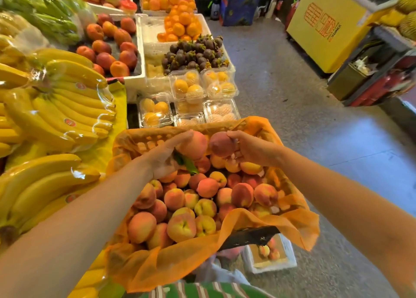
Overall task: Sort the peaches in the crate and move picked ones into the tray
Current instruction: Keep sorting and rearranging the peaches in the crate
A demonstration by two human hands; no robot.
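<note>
Bananas (pixel 60 108): wrapped bunches stacked along the left side on a yellow-covered desk (pixel 119 99).
Crate (pixel 249 237): near centre, just right of the bananas, lined with orange mesh cloth (pixel 180 264) that spills over its rim.
Peaches in the crate (pixel 182 228): a loose heap of yellow-and-red fruit filling the crate almost to the top.
White foam tray (pixel 140 50): far left, beyond the bananas, holding a single layer of redder peaches.
Small foam box (pixel 270 269): on the floor just past the crate's near right corner, with a few peaches inside.
Left hand (pixel 166 156): over the far part of the crate, fingers curled round a pinkish peach (pixel 195 144) lifted clear of the heap.
Right hand (pixel 252 149): just right of the left one, fingers and thumb gripping a darker red peach (pixel 221 144), also above the heap; the two held fruits are almost touching.
Green leaf (pixel 185 162): hanging below the left hand's peach, against the palm.
</note>
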